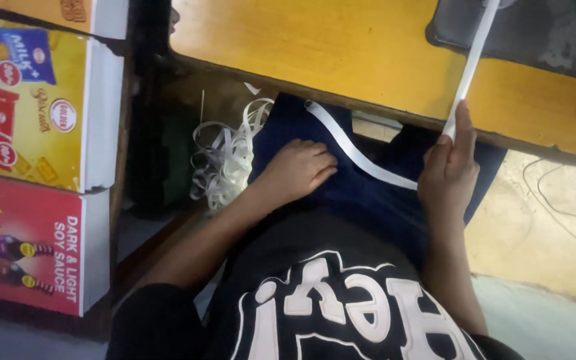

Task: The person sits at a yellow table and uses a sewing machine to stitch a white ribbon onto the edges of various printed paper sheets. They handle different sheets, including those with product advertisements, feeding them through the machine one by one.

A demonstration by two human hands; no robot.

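Note:
A dark navy cloth (368, 193) lies across my lap, below the edge of a yellow wooden table (341, 53). My left hand (298, 170) rests flat on the cloth with its fingers curled, holding it down. My right hand (449, 167) pinches a white elastic strip (469, 67) that runs up over the table's edge. Another length of the white strip (358, 152) lies diagonally across the cloth between my hands.
A tangled heap of white strip (225, 157) lies left of the cloth under the table. Stacked printed cartons (35, 133), yellow and red, stand at the left. A dark mat (535, 30) sits on the table's far right. Thin wires (555, 200) trail on the floor at the right.

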